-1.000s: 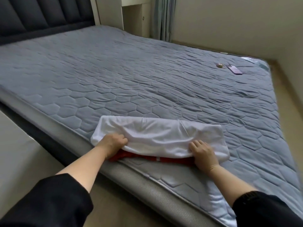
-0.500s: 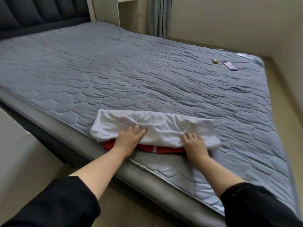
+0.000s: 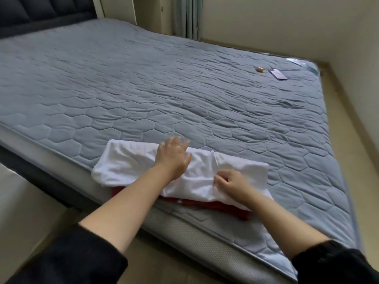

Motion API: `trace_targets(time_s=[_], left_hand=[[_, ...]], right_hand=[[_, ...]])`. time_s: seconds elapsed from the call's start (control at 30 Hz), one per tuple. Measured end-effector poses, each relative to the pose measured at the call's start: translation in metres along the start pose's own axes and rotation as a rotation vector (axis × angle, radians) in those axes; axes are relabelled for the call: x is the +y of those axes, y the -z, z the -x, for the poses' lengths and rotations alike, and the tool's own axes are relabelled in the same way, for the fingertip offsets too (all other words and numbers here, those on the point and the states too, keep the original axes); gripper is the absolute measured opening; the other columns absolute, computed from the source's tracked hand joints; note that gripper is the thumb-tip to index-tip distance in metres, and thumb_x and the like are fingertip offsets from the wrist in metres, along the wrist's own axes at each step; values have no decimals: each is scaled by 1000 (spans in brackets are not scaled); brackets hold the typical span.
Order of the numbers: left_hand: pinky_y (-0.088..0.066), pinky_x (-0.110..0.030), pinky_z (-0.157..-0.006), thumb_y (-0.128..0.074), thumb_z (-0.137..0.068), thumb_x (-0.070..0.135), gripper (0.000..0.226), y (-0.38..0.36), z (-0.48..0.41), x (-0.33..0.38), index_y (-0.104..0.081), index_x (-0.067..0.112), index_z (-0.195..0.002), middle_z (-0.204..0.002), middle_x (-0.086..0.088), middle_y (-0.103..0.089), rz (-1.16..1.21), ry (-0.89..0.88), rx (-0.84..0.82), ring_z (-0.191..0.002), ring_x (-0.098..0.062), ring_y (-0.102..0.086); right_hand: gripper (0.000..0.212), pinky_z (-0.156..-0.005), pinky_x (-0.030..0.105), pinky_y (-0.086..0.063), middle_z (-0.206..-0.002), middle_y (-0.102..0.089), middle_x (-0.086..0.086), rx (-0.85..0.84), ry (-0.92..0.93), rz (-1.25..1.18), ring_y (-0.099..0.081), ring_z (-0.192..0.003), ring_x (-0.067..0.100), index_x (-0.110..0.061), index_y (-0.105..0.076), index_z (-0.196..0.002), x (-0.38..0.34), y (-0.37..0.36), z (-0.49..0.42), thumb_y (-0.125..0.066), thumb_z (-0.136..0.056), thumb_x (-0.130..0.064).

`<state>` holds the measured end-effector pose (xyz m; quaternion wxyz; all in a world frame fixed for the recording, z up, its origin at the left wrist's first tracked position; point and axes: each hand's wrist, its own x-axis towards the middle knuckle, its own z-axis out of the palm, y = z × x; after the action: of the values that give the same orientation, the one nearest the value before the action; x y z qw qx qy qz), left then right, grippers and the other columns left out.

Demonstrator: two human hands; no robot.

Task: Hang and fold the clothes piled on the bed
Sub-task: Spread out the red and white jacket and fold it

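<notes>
Left hand (image 3: 173,155): we find it flat on the white garment (image 3: 127,165), fingers spread and reaching the cloth's far edge; slightly blurred.

Right hand (image 3: 231,183): fingers curled, pinching a fold of the same white cloth towards its right end.

White garment: folded into a long band, lying along the near edge of the bed (image 3: 143,89).

Red garment (image 3: 205,204): under the white one; we see only a strip on its near side, by the bed's edge.

Bed: grey-blue quilted cover with hexagon stitching.

Phone (image 3: 277,73): near the bed's far right corner, well apart from the clothes.

Small round object (image 3: 260,69): just beside the phone; we cannot tell what it is.

Headboard (image 3: 41,11): dark, padded, at the bed's far left end.
</notes>
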<state>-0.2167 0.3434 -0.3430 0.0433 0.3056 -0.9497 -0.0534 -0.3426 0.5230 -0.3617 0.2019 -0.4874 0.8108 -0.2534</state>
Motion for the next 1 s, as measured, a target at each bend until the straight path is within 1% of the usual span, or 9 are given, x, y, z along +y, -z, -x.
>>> trace_targets(time_s=[0.1,0.17,0.23,0.33,0.57,0.63,0.73,0.83,1.0], left_hand=[[-1,-54,-114,-26,-97,54,64,-35,-6,9,0,33,-152,-161,-1,2,-29,62,-91,-147,-24,5],[4,-53,-114,-22,-94,61,68,-63,3,-7,4,36,-151,-161,1,5,-54,122,-137,-147,-21,8],[5,-50,-115,-17,-93,61,67,-83,11,-23,5,35,-151,-161,1,3,-93,146,-117,-147,-17,7],[8,-49,-114,-8,-91,62,67,-93,11,-38,1,34,-152,-161,3,-1,-136,149,-64,-147,-15,5],[6,-51,-115,-4,-92,59,67,-95,15,-51,-1,31,-153,-161,6,3,-106,174,-42,-147,-17,9],[7,-52,-116,-6,-95,57,65,-95,15,-50,2,30,-153,-161,5,6,-112,177,-57,-147,-18,12],[10,-53,-115,-9,-96,55,63,-96,15,-48,5,29,-152,-161,5,10,-122,165,-74,-146,-18,16],[13,-52,-113,-13,-97,54,63,-93,18,-51,5,30,-152,-160,4,13,-102,115,-82,-145,-18,20],[10,-52,-112,-17,-98,51,61,-85,29,-87,6,34,-152,-160,5,13,-189,100,-65,-146,-17,16]], right_hand=[[18,-75,37,-40,-87,-62,13,479,38,64,-55,-86,32,-4,-64,-84,-9,-9,-21,-50,-90,-13],[38,-104,41,-29,-133,-50,13,351,-56,193,-42,-125,31,-13,-54,-130,-7,-18,-37,-41,-96,-23],[52,-116,47,-3,-159,-16,1,106,-168,366,-10,-146,22,-28,-22,-150,11,-32,-45,-26,-100,-41],[59,-115,52,7,-161,0,-4,32,-377,359,2,-148,17,-33,-7,-152,54,-39,-40,-15,-98,-53],[59,-115,55,6,-161,5,-3,65,-715,355,6,-148,17,-17,-2,-154,81,-21,-26,-14,-101,-39],[60,-115,55,10,-161,7,4,196,-686,315,10,-147,21,-12,3,-153,59,-20,-33,-19,-100,-33],[66,-111,45,20,-160,12,2,353,-399,178,16,-146,17,-19,4,-153,3,-36,-54,-30,-97,-26],[60,-110,42,20,-160,14,0,223,-236,180,18,-146,16,-26,6,-152,-47,-77,-70,-22,-100,-36],[63,-115,50,12,-161,9,1,90,-395,279,14,-147,17,-22,7,-152,-43,-113,-77,-14,-99,-49]])
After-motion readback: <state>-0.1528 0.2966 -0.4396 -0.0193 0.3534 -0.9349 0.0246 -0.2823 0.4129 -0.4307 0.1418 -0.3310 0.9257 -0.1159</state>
